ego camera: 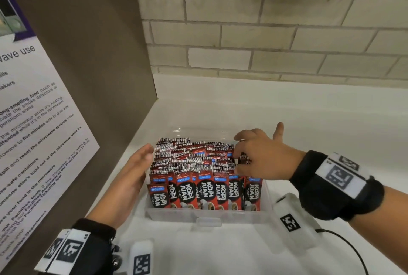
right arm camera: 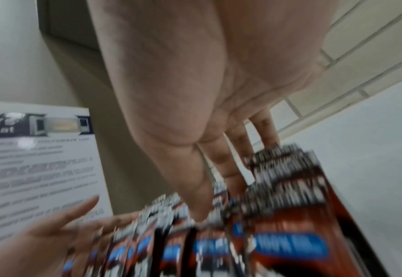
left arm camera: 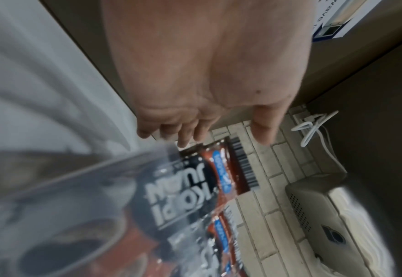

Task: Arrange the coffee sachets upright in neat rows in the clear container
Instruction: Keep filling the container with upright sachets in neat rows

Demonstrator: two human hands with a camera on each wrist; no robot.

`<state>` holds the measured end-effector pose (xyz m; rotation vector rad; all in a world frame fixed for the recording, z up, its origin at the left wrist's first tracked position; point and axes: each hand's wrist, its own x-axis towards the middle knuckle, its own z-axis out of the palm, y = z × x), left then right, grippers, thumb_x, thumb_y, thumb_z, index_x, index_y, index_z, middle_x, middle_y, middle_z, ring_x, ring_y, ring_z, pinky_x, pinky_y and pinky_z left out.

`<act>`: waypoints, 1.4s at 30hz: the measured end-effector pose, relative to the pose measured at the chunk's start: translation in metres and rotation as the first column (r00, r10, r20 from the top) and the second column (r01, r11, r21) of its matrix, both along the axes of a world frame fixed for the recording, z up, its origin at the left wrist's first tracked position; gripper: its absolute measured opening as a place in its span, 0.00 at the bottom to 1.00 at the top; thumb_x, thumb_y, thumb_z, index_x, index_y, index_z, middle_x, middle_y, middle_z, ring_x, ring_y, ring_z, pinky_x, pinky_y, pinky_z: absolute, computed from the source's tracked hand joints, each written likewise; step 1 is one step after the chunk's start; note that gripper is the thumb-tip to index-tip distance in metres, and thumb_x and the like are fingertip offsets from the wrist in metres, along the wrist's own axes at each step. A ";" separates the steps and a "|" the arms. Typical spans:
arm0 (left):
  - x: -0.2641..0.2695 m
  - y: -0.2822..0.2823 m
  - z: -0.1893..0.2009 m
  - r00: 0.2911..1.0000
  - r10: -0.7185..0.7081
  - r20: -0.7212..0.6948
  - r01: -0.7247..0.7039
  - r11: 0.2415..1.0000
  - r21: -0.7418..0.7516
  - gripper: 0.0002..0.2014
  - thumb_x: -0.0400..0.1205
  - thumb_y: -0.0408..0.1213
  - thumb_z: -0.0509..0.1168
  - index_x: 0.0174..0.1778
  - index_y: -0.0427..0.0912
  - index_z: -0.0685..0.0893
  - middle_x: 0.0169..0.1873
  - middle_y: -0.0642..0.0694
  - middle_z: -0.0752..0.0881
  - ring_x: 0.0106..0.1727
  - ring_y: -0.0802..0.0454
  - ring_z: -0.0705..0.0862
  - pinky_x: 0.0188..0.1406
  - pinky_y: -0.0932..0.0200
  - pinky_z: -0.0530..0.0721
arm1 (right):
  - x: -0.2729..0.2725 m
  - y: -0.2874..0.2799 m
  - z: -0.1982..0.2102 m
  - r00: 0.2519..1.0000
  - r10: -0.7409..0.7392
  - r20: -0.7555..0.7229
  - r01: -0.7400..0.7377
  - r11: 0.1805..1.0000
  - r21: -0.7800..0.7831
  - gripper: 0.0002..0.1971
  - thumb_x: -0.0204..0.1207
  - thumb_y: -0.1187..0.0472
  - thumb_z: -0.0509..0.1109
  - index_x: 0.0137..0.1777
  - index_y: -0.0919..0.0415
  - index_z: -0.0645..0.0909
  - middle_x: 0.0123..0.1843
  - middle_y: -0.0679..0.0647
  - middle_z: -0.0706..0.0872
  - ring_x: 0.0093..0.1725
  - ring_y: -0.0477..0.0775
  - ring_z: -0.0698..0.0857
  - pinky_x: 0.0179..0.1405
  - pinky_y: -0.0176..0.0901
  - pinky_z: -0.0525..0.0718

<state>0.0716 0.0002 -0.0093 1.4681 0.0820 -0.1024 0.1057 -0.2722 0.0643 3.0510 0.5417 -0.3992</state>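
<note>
The clear container [ego camera: 207, 215] sits on the white surface [ego camera: 309, 120], close to the brown side panel [ego camera: 88, 54] on the left. It is packed with coffee sachets [ego camera: 205, 188] standing upright in rows; the front row faces the camera with its labels readable, and the rows behind show only their striped top edges.

Left hand [ego camera: 132, 177] — fingers straight and together, palm turned toward the container's left wall. It lies flat along that side, beside the outer sachets; actual contact with the wall cannot be confirmed. It holds nothing.

Right hand [ego camera: 260, 155] — positioned over the right rear part of the container. Its fingers [right arm camera: 228, 168] point down into the sachet tops, with the thumb set among them and the little finger raised clear. Whether the fingers pinch a sachet or only press on the tops cannot be told, since the wrist view is blurred.

Surroundings:
- A printed notice [ego camera: 33, 120] about microwave use is fixed to the brown panel, directly left of the left arm.
- A tiled wall [ego camera: 265, 31] stands behind the surface.
- A white cable [left arm camera: 313, 129] and a grey appliance [left arm camera: 325, 215] appear in the left wrist view, near the tiled wall.
</note>
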 end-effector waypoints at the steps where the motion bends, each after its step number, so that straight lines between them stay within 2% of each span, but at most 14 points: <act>1: -0.002 0.000 -0.002 1.000 -0.020 -0.005 0.020 1.000 -0.002 0.52 0.54 0.69 0.76 0.75 0.54 0.71 0.69 0.60 0.80 0.70 0.59 0.77 0.70 0.56 0.72 | -0.003 0.002 -0.004 1.000 0.012 -0.010 -0.012 0.999 -0.048 0.17 0.77 0.42 0.64 0.60 0.49 0.81 0.80 0.49 0.61 0.81 0.55 0.54 0.64 0.88 0.33; 3: -0.007 -0.001 -0.005 0.998 -0.068 -0.005 0.068 0.997 -0.021 0.57 0.46 0.68 0.79 0.74 0.56 0.71 0.67 0.61 0.82 0.66 0.60 0.81 0.59 0.63 0.80 | -0.007 0.006 -0.009 0.999 0.032 -0.016 -0.034 0.993 -0.110 0.18 0.76 0.41 0.64 0.58 0.49 0.83 0.82 0.50 0.55 0.83 0.58 0.46 0.62 0.89 0.31; 6: -0.012 -0.004 -0.004 0.987 -0.163 0.009 0.163 0.986 -0.026 0.55 0.47 0.63 0.82 0.74 0.60 0.69 0.62 0.59 0.86 0.60 0.60 0.85 0.46 0.71 0.83 | -0.006 0.012 -0.012 0.998 0.054 -0.010 -0.055 0.989 -0.140 0.14 0.76 0.45 0.67 0.56 0.50 0.84 0.84 0.49 0.50 0.83 0.61 0.40 0.61 0.90 0.31; 15: -0.014 -0.010 -0.004 0.981 -0.195 0.022 0.195 0.981 -0.007 0.50 0.58 0.54 0.79 0.77 0.63 0.65 0.64 0.58 0.84 0.64 0.59 0.83 0.52 0.65 0.83 | 0.000 0.013 -0.008 0.992 -0.068 0.108 0.053 0.990 0.134 0.04 0.73 0.49 0.73 0.42 0.47 0.85 0.80 0.40 0.58 0.82 0.55 0.45 0.63 0.89 0.33; 20: -0.013 -0.010 -0.005 0.984 -0.178 0.017 0.179 0.984 -0.015 0.55 0.53 0.58 0.82 0.78 0.62 0.65 0.63 0.59 0.84 0.63 0.58 0.83 0.50 0.69 0.84 | -0.002 0.016 -0.012 0.998 0.008 0.069 -0.014 0.996 0.089 0.09 0.73 0.46 0.72 0.50 0.45 0.87 0.82 0.43 0.57 0.82 0.55 0.46 0.62 0.89 0.32; 23: -0.017 -0.010 -0.001 0.989 -0.149 0.020 0.149 0.989 -0.021 0.59 0.49 0.61 0.83 0.77 0.61 0.63 0.58 0.69 0.85 0.59 0.67 0.84 0.45 0.74 0.82 | -0.001 0.010 -0.004 0.996 0.009 0.086 -0.022 0.989 0.150 0.14 0.72 0.43 0.72 0.56 0.43 0.85 0.81 0.43 0.58 0.81 0.53 0.48 0.66 0.87 0.35; 25: -0.018 -0.011 0.002 0.995 -0.093 0.022 0.092 0.996 0.021 0.54 0.59 0.58 0.80 0.79 0.60 0.60 0.60 0.75 0.79 0.55 0.81 0.79 0.43 0.81 0.79 | 0.004 0.000 0.001 0.993 -0.042 0.112 0.016 0.974 0.228 0.14 0.74 0.44 0.71 0.58 0.43 0.84 0.80 0.44 0.61 0.80 0.53 0.54 0.72 0.81 0.42; 27: -0.021 -0.012 0.009 0.996 -0.002 0.084 -0.010 0.991 0.136 0.39 0.72 0.47 0.70 0.79 0.61 0.61 0.70 0.70 0.70 0.57 0.90 0.71 0.53 0.82 0.73 | 0.008 -0.015 0.003 0.982 -0.110 0.157 0.044 0.927 0.372 0.09 0.77 0.50 0.69 0.55 0.46 0.84 0.73 0.47 0.71 0.75 0.53 0.67 0.75 0.67 0.58; 28: -0.022 -0.011 0.013 0.985 0.039 0.165 -0.077 0.969 0.235 0.35 0.74 0.46 0.70 0.77 0.64 0.63 0.74 0.68 0.67 0.63 0.88 0.67 0.63 0.76 0.69 | 0.009 -0.022 0.003 0.973 -0.137 0.188 0.038 0.892 0.450 0.06 0.78 0.54 0.69 0.53 0.48 0.84 0.67 0.49 0.76 0.69 0.53 0.74 0.71 0.55 0.67; 30: -0.024 -0.013 0.024 0.915 0.059 0.399 -0.244 0.869 0.431 0.27 0.77 0.47 0.70 0.70 0.68 0.70 0.73 0.69 0.70 0.71 0.76 0.67 0.72 0.66 0.65 | 0.008 -0.033 0.003 0.954 -0.189 0.234 0.038 0.848 0.528 0.01 0.77 0.58 0.70 0.47 0.50 0.82 0.55 0.51 0.80 0.53 0.50 0.80 0.48 0.33 0.72; 33: -0.029 -0.034 0.047 0.815 -0.066 0.576 -0.323 0.773 0.546 0.17 0.77 0.40 0.62 0.59 0.64 0.77 0.59 0.73 0.76 0.61 0.71 0.76 0.58 0.79 0.70 | -0.003 -0.041 0.004 0.975 -0.173 0.141 0.085 0.871 0.484 0.09 0.73 0.49 0.73 0.48 0.51 0.80 0.48 0.48 0.78 0.40 0.42 0.77 0.36 0.29 0.69; 37: -0.036 -0.078 0.055 0.858 -0.253 0.446 -0.067 0.807 0.587 0.14 0.80 0.33 0.65 0.53 0.61 0.81 0.48 0.65 0.80 0.47 0.66 0.81 0.43 0.76 0.77 | -0.022 -0.035 -0.007 0.995 -0.092 -0.028 0.096 0.931 0.353 0.28 0.67 0.43 0.77 0.62 0.51 0.72 0.53 0.45 0.74 0.51 0.47 0.78 0.51 0.42 0.78; 39: -0.040 -0.097 0.046 0.878 -0.375 0.297 0.133 0.787 0.602 0.17 0.81 0.32 0.65 0.54 0.63 0.79 0.51 0.62 0.80 0.50 0.67 0.81 0.48 0.72 0.80 | -0.027 -0.030 -0.015 0.995 -0.092 0.034 0.075 0.938 0.339 0.29 0.67 0.44 0.77 0.64 0.52 0.71 0.54 0.45 0.71 0.53 0.48 0.76 0.51 0.43 0.78; 42: -0.042 -0.117 0.033 0.816 -0.544 0.197 0.274 0.664 0.696 0.17 0.81 0.36 0.64 0.61 0.61 0.77 0.59 0.63 0.77 0.58 0.69 0.76 0.61 0.70 0.75 | -0.028 -0.024 -0.022 0.981 -0.083 0.176 0.031 0.959 0.280 0.24 0.71 0.45 0.72 0.64 0.51 0.72 0.54 0.46 0.70 0.54 0.51 0.75 0.46 0.43 0.76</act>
